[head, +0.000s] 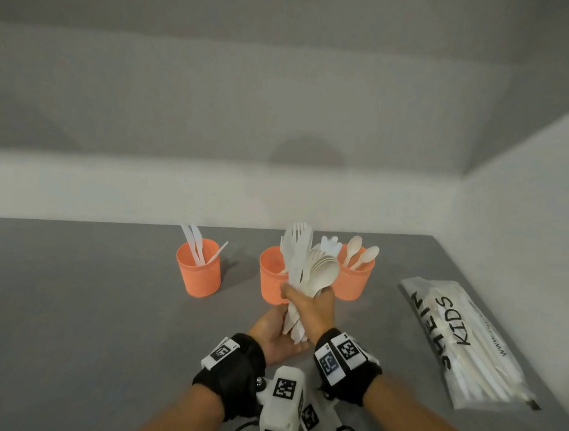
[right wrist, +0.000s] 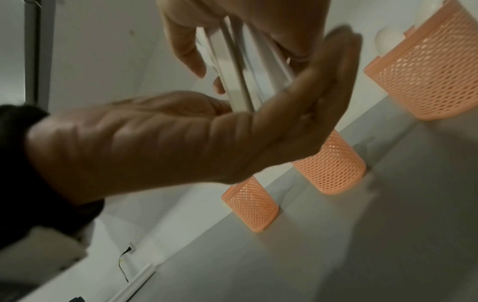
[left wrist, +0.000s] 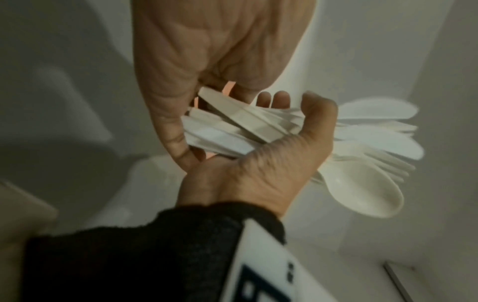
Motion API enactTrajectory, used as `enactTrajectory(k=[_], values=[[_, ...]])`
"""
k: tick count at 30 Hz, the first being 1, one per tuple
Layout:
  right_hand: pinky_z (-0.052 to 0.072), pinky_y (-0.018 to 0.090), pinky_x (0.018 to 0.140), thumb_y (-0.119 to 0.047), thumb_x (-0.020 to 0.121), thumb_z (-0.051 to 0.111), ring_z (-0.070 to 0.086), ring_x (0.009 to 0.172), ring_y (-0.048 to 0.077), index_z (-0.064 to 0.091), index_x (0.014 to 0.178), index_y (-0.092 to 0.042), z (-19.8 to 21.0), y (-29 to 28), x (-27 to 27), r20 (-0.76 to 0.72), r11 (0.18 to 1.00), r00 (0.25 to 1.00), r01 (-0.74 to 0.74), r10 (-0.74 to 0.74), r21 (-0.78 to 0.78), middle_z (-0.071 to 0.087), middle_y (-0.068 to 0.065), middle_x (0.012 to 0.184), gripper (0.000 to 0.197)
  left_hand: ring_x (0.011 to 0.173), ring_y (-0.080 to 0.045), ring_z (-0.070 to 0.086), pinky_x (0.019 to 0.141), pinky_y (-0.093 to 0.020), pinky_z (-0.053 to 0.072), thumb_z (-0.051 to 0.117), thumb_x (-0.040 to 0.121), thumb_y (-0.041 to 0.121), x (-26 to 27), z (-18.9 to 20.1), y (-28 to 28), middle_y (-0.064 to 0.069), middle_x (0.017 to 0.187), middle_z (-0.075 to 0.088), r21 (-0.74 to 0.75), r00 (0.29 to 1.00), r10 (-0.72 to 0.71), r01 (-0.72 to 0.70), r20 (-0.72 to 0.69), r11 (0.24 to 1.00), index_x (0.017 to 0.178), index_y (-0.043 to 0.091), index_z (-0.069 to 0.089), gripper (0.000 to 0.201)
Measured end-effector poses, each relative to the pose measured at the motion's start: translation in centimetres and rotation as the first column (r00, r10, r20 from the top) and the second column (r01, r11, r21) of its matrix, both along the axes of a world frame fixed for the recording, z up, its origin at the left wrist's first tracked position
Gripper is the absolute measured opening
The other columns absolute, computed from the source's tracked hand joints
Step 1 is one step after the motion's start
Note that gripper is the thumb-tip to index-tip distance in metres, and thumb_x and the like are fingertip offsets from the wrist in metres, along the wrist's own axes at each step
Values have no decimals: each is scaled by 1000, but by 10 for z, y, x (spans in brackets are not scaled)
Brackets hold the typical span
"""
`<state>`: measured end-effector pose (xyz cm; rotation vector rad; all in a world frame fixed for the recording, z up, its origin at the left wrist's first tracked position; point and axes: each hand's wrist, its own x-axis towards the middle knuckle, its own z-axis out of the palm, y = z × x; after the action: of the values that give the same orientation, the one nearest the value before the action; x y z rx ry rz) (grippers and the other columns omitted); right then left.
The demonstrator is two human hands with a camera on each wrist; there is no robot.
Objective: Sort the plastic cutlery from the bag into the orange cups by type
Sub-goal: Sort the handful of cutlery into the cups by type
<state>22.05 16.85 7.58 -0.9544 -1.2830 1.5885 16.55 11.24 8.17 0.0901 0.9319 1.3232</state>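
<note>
Grey and matte, the surface [head: 95, 319] runs back to a pale wall and ends at a second wall on your right, so the far right corner is closed in. Your bundle of cutlery [head: 300, 278] stands nearly upright above the near middle of it, fork tines and spoon bowls fanned at the top, handles pointing down. Your right hand [head: 309, 307] wraps the middle of the bundle, fingers curled round it. Your left hand [head: 274, 334] sits under the handle ends with the palm turned up and the fingers loosely spread, cupping the tips rather than gripping them. Just behind the bundle, three orange cups stand in a row near the back edge. The left cup [head: 199, 269] holds knives, and it stands apart from the middle cup [head: 271, 276], which the bundle partly hides; what lies in it I cannot tell. The right cup [head: 355, 280] holds spoons and sits close beside the middle one. The bag [head: 464, 341] lies flat near the right wall, well apart from the cups, with more cutlery still inside and black lettering on top. Between the left cup and the left side of the view the grey top is open, as is the strip in front of the cups on either side of your wrists.
</note>
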Motion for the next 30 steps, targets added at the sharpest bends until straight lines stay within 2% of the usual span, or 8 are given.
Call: enactTrajectory(k=[4, 9, 12, 15, 18, 22, 27, 30], values=[[51, 22, 66, 4, 75, 68, 63, 75, 16, 57, 96, -6, 4, 5, 4, 43, 997, 997, -70, 71, -37, 66, 7, 84, 26, 63, -18, 67, 59, -25, 55, 31, 98, 37, -1, -6, -4, -8, 73, 68, 38, 995, -82, 84, -58, 996, 94, 6, 61, 43], [54, 31, 64, -2, 83, 59, 64, 60, 18, 59, 72, -6, 11, 22, 12, -13, 940, 960, -278, 281, -197, 62, 9, 65, 11, 78, -22, 67, 73, -30, 56, 48, 86, 28, -19, -15, -16, -12, 92, 67, 63, 962, -207, 221, -179, 973, 106, 5, 61, 33], [54, 30, 76, -12, 86, 56, 68, 82, 19, 61, 91, -4, 11, 25, 15, -41, 810, 851, -512, 524, -287, 71, 6, 84, 11, 78, -17, 69, 74, -29, 56, 59, 77, 27, -23, -7, -21, -6, 87, 71, 75, 882, -353, 393, -313, 916, 104, 14, 61, 30], [53, 24, 77, -22, 76, 58, 69, 91, 14, 49, 118, -3, 8, 17, 13, -71, 659, 730, -651, 680, -375, 74, 3, 93, 47, 61, -12, 64, 59, -23, 53, 61, 79, 21, -19, -1, -19, -1, 65, 65, 48, 813, -413, 472, -411, 881, 89, 13, 59, 13], [53, 18, 68, -23, 86, 58, 70, 83, 8, 43, 128, -6, 7, 10, 10, -1, 711, 765, -600, 644, -367, 73, 6, 100, 48, 47, -7, 54, 47, -18, 44, 50, 92, 10, -12, -5, -15, 3, 52, 53, 28, 790, -318, 390, -524, 920, 80, 12, 52, 12], [41, 9, 38, -27, 90, 56, 63, 51, -4, 50, 124, -8, 1, 7, 9, 139, 799, 811, -503, 568, -329, 66, 13, 118, 40, 45, -6, 53, 47, -16, 42, 50, 91, 18, -3, -11, -12, 6, 46, 53, 5, 645, -225, 334, -730, 942, 78, 10, 53, 16], [52, 19, 54, -16, 86, 59, 69, 66, 11, 56, 109, -1, -10, 4, 0, 59, 848, 889, -412, 455, -332, 73, 9, 85, 27, 50, 4, 59, 48, -8, 43, 55, 92, 25, -22, 1, -26, 9, 71, 61, -92, 465, -331, 464, -821, 881, 88, 21, 54, 6], [50, 25, 47, -7, 82, 64, 64, 51, 19, 59, 85, 3, -15, 8, 2, 1, 901, 959, -266, 284, -342, 65, 8, 59, 11, 61, 4, 60, 54, -9, 45, 54, 89, 43, -39, 8, -35, 12, 81, 63, -188, 389, -379, 447, -839, 875, 85, 28, 57, 15]])
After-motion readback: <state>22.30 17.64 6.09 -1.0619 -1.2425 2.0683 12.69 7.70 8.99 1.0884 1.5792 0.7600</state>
